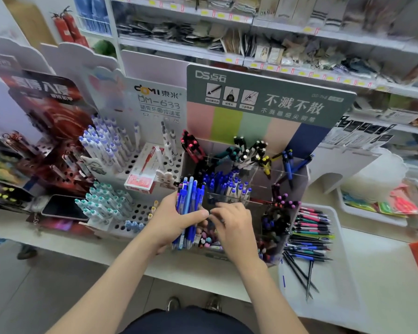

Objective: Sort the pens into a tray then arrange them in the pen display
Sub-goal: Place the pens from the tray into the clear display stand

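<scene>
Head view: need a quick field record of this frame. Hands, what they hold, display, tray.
pen display: clear compartments holding upright pens, printed card behind
left hand: grips a bundle of blue pens, upright, at the display's front left
right hand: fingers curled over a front compartment; unclear whether it holds anything
tray: white, right of the display
mixed pens: lying piled in the tray's far end
phone: lying flat, left of the display
</scene>
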The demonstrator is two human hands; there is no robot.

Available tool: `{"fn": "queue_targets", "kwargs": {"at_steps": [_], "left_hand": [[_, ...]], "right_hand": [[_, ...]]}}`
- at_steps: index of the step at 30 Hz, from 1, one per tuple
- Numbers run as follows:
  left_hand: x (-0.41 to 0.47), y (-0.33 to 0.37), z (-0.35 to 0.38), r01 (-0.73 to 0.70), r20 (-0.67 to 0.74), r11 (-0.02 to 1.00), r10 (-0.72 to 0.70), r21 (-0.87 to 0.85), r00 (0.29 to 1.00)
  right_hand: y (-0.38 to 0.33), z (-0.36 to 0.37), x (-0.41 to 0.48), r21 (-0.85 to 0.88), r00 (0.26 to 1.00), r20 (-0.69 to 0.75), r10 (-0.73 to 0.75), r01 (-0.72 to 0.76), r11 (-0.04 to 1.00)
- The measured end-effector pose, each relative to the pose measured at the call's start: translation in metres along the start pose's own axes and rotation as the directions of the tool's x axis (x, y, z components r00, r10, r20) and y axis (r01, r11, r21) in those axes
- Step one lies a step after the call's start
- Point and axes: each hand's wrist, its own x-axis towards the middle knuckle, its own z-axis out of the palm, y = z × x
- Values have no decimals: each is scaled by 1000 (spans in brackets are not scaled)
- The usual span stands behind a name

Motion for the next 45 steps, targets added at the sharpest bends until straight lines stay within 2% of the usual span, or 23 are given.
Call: {"fn": "queue_targets", "kwargs": {"at_steps": [1, 3, 5, 6, 9, 11, 14, 16, 18, 20, 22, 24, 26, 29, 35, 38, 40, 44, 45], "left_hand": [[1, 1, 0, 0, 4, 1000, 0, 1, 1000], [2, 2, 0, -4, 9, 999, 4, 36, 1000], [5, 3, 0, -11, 25, 997, 10, 70, 1000], [5, 5, 2, -17, 40, 998, 14, 68, 999], [6, 5, 7, -44, 61, 997, 40, 63, 997], [6, 4, 9, -45, 28, 998, 44, 43, 999], [6, -1, 7, -18, 25, 999, 19, -43, 999], [6, -3, 5, -10, 24, 997, 12, -80, 1000], [5, -3, 5, -9, 10, 995, 10, -101, 1000], [4, -2, 5, -5, 1, 993, 5, -121, 1000], [5, -1, 4, -1, 3, 993, 2, -120, 1000], [6, -1, 3, 1, 13, 993, 1, -116, 1000], [6, 1, 3, -1, 20, 992, 4, -125, 1000], [8, 2, 2, -2, 22, 992, 5, -126, 1000], [13, 2, 5, 10, 18, 990, -7, -140, 1000], [15, 4, 8, 13, 37, 990, -8, -143, 999], [17, 4, 10, 17, 42, 990, -11, -142, 999], [19, -1, 14, 9, 40, 991, -4, -132, 999], [19, -1, 15, 8, 34, 991, -3, -130, 999]], "right_hand": [[-4, -5, 4, 31, 1000, -26, 16, -15, 999], [-21, -21, 15, 246, 984, -36, 175, -161, 956], [-39, -38, 31, 479, 935, 68, 349, -338, 810], [-45, -43, 38, 547, 912, 124, 391, -392, 740], [-47, -50, 50, 575, 884, 176, 432, -449, 684], [-45, -53, 53, 622, 860, 108, 498, -449, 641], [-46, -65, 58, 699, 790, -200, 579, -299, 649], [-47, -72, 60, 659, 753, -396, 526, -166, 733], [-41, -69, 61, 535, 779, -482, 402, -103, 839], [-29, -56, 62, 384, 861, -440, 257, -79, 920], [-20, -40, 63, 233, 937, -327, 120, -43, 972], [-18, -31, 62, 62, 961, -274, 36, -19, 998], [-18, -29, 63, -44, 948, -316, 38, -54, 998], [-19, -32, 66, -88, 921, -364, 140, -184, 979], [-17, -36, 69, -121, 935, -298, 192, -236, 964], [-12, -39, 69, -175, 952, -202, 228, -264, 948], [-8, -43, 67, -215, 937, -241, 254, -307, 927], [-10, -48, 64, -267, 983, -155, 104, -142, 953], [-15, -49, 64, -219, 984, -143, 106, -136, 966]]}}
